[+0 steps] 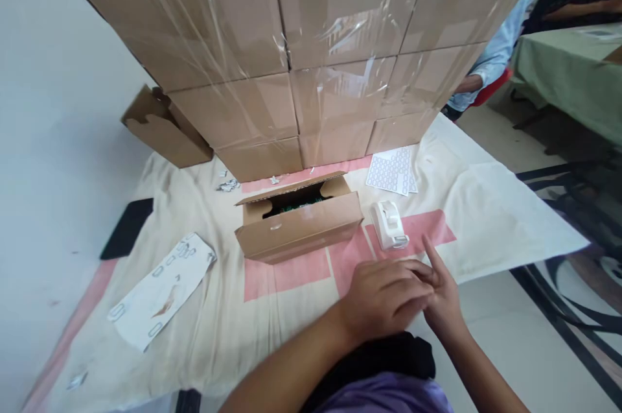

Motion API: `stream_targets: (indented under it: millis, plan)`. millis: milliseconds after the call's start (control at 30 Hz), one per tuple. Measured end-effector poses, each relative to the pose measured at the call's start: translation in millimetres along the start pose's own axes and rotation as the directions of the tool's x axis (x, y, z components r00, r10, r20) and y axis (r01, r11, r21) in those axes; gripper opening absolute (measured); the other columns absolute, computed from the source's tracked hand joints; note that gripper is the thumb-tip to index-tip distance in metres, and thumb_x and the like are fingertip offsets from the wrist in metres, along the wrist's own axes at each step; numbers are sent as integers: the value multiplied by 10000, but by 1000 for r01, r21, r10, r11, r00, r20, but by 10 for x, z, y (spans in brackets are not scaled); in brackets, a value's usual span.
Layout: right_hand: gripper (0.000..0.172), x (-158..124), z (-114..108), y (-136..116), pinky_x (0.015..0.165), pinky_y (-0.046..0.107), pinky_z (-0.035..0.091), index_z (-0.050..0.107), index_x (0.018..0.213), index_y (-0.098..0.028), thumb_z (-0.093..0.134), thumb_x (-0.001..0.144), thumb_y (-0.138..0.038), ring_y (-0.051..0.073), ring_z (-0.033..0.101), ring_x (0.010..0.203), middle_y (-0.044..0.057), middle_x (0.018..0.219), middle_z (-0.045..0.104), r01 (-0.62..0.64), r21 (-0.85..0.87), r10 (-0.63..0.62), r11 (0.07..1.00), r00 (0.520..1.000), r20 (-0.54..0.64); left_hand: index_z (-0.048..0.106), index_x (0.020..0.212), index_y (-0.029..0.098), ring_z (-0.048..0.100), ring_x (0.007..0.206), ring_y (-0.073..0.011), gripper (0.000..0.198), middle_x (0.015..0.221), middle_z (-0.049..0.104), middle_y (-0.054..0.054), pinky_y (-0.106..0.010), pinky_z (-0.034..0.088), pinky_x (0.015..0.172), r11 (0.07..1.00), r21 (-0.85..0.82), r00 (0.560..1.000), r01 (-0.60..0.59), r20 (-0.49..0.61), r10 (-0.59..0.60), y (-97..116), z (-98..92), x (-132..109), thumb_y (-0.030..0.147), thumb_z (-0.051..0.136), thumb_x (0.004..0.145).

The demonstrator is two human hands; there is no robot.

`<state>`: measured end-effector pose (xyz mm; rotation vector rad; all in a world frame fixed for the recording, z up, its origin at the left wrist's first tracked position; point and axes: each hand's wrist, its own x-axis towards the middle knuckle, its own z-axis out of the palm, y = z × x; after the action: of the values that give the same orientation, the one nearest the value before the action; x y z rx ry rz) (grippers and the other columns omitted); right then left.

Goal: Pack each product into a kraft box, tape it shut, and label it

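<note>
My left hand [389,297] and my right hand [444,299] meet just in front of the table edge. The left fingers are curled over the fingers of the right, and anything between them is hidden. One right finger points up, apart from the others. Closest to both hands is a white tape dispenser [389,225], lying on a pink patch of the tablecloth [282,316]. Left of it sits a long cardboard box [306,229] with its top partly raised; dark contents with green bits show inside. Neither hand touches the box or the dispenser.
Taped cardboard cartons [335,95] are stacked behind the box. Printed sticker sheets [392,170] lie at their foot. At left are another open box [168,131], a black flat object [127,228] and a white sheet [162,290]. A person's blue sleeve [505,43] shows beyond.
</note>
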<state>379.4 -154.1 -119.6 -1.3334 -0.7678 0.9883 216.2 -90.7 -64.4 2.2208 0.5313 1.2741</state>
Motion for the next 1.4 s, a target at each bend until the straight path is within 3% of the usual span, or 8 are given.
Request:
stream_targets:
  millis: [100, 200, 333, 467, 633, 967, 1167, 1400]
  plan:
    - [494, 63, 156, -136, 805, 460, 624, 772, 1201, -338, 894, 728, -265, 272, 758, 829, 45, 874, 813, 190, -90, -180, 978, 978, 107, 743, 1100, 316, 666, 584, -188, 165, 765, 753, -24, -332, 563, 501, 993, -61, 945, 104, -307, -118, 262, -449, -130, 306, 630, 980]
    - [388, 312, 507, -475, 963, 567, 569, 823, 1026, -352, 907, 668, -225, 336, 730, 1005, 51, 1023, 819, 507, -183, -455, 842, 850, 266, 765, 1000, 262, 626, 598, -152, 146, 744, 718, -10, -270, 494, 491, 958, 64, 849, 281, -482, -217, 360, -965, -257, 220, 627, 983]
    - [583, 840, 1118, -949, 1226, 634, 352, 686, 1349, -348, 824, 787, -273, 352, 520, 1426, 23, 1483, 649, 772, -224, -669, 594, 629, 396, 801, 946, 221, 574, 628, -107, 141, 731, 645, 7, -222, 451, 540, 871, 191, 786, 452, -546, -288, 330, -1576, -333, 185, 666, 961]
    - [337, 1103, 1483, -1037, 1199, 625, 413, 729, 1259, -303, 656, 936, -244, 328, 529, 1422, 25, 1344, 735, 800, -257, -612, 542, 585, 532, 821, 914, 237, 562, 655, -111, 154, 727, 628, 5, -221, 434, 567, 794, 186, 751, 578, -503, -428, 292, -1929, -172, 273, 681, 966]
    - [333, 999, 1449, -824, 1167, 634, 475, 748, 1256, -288, 531, 1012, -219, 335, 506, 1482, 28, 1384, 724, 753, -310, -477, 581, 623, 620, 841, 866, 249, 597, 727, -133, 187, 761, 673, -13, -240, 456, 649, 691, 81, 672, 718, -342, -657, 189, -1959, 222, 368, 711, 933]
    - [269, 1106, 1422, -611, 1166, 572, 498, 780, 1089, -249, 613, 928, -113, 307, 599, 1381, 51, 1168, 809, 856, -74, -712, 511, 470, 522, 861, 889, 225, 613, 762, -166, 233, 850, 766, -53, -285, 479, 718, 532, -82, 511, 843, -190, -839, -299, -1789, 470, 433, 800, 803]
    - [251, 1082, 1438, -563, 1023, 570, 556, 735, 1069, -251, 647, 878, -114, 333, 665, 1256, 64, 1080, 815, 896, -43, -784, 442, 409, 468, 851, 922, 221, 675, 851, -194, 232, 962, 801, -68, -294, 509, 752, 552, -34, 529, 833, -240, -814, -363, -1757, 426, 420, 784, 825]
    - [239, 1077, 1441, -502, 1011, 574, 546, 706, 1055, -249, 642, 876, -104, 334, 676, 1239, 66, 1060, 808, 909, -40, -808, 415, 388, 444, 741, 1137, 246, 498, 532, -40, 312, 1082, 680, -39, -239, 451, 553, 570, -137, 539, 810, -205, -817, -430, -1802, 489, 308, 745, 832]
